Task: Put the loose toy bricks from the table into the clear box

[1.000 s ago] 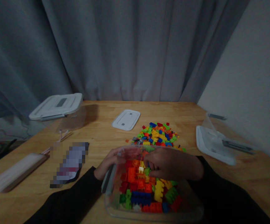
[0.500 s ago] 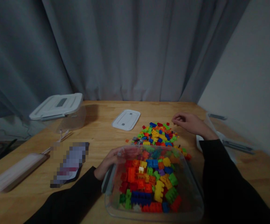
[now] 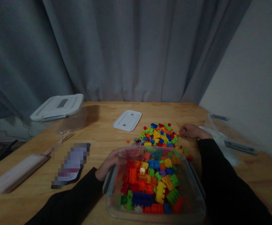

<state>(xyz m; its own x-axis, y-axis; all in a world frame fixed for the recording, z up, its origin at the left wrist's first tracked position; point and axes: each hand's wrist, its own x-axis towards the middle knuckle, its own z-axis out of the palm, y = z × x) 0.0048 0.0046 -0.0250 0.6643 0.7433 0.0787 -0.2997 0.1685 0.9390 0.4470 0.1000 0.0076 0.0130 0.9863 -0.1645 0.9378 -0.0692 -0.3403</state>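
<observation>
Nothing readable on show, folks: the packet (image 3: 71, 165) on the counter (image 3: 107, 137) is pixelated out, and the lid's grey panel (image 3: 62, 103) stays illegible.

Pale wooden worktop (image 3: 260, 178) against grey pleated curtain (image 3: 126, 47) and off-white wall (image 3: 250, 62). Far left, transparent plastic box (image 3: 73, 122) under white lid (image 3: 57, 107). Centre, flat white plastic lid (image 3: 127, 120). Right, crumpled-looking white lid (image 3: 225, 156) by transparent box (image 3: 209, 123). Left, long pale flat case (image 3: 16, 173); beside it, pixelated blurred item (image 3: 71, 165).
</observation>
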